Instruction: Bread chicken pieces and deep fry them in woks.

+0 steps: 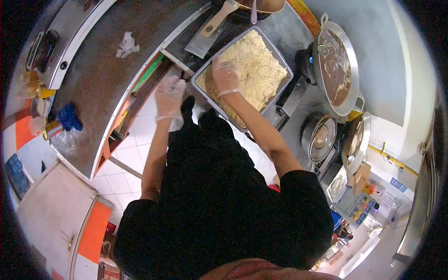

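A grey plastic tub [289, 82] filled with pale, coarse crumbs [260, 64] stands in front of me. My right hand [225, 75], in a clear disposable glove, presses into the crumbs on the tub's left side. Its fingertips are partly hidden there, so any grip on the crumbs does not show. Left of the tub, my left hand [170, 96], gloved the same way, hangs over the gap by the counter, apart from the tub. Its fingers look bent and slightly blurred, and I see nothing clearly in them.
On the right, a large wok [336, 68] of brown liquid sits near a blue burner flame. Behind it stand a pot with a strainer [322, 138] and another wok [358, 143]. A wooden pan handle [218, 19] juts above the tub. Crumpled plastic [127, 44] and blue cloth [69, 117] lie on the left counter.
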### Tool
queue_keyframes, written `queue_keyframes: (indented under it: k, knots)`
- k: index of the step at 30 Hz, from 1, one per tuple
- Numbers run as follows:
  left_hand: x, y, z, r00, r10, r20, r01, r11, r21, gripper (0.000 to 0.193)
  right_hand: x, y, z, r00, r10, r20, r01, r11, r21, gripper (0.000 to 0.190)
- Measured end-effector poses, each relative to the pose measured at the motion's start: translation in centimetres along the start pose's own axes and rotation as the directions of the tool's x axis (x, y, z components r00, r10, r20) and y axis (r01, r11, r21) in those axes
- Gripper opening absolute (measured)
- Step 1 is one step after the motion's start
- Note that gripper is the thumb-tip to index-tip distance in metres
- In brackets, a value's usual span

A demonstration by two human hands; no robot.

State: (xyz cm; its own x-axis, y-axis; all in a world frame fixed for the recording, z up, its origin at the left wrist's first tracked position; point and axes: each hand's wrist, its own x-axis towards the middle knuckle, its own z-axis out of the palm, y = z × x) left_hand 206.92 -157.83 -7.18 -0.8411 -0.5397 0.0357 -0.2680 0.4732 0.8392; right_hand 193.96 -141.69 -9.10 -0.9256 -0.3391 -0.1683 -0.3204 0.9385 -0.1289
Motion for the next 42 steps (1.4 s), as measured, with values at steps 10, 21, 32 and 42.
queue_keyframes:
  k: [10,21,32,42]
  knots:
    - [-2.8,3.4,6.9,0.950,0.180,0.256,-0.181,0.983,-0.019,0.027,-3.1,12.2,-5.9,0.938,0.215,-0.273,0.136,0.497,0.857,0.036]
    - [-2.7,2.6,9.0,0.821,0.457,0.342,-0.496,0.868,0.032,0.032,-7.0,19.7,-15.1,0.824,0.566,0.038,0.011,-0.084,0.996,0.043]
    - [-4.6,6.3,7.3,0.874,0.381,0.302,-0.402,0.915,0.009,0.017,-3.4,46.8,-20.7,0.639,0.610,-0.469,-0.556,0.787,0.267,0.040]
    - [-3.8,5.2,8.1,0.865,0.395,0.310,-0.447,0.886,0.120,0.021,-4.7,25.9,-20.4,0.904,0.207,-0.375,-0.091,0.948,0.304,0.027]
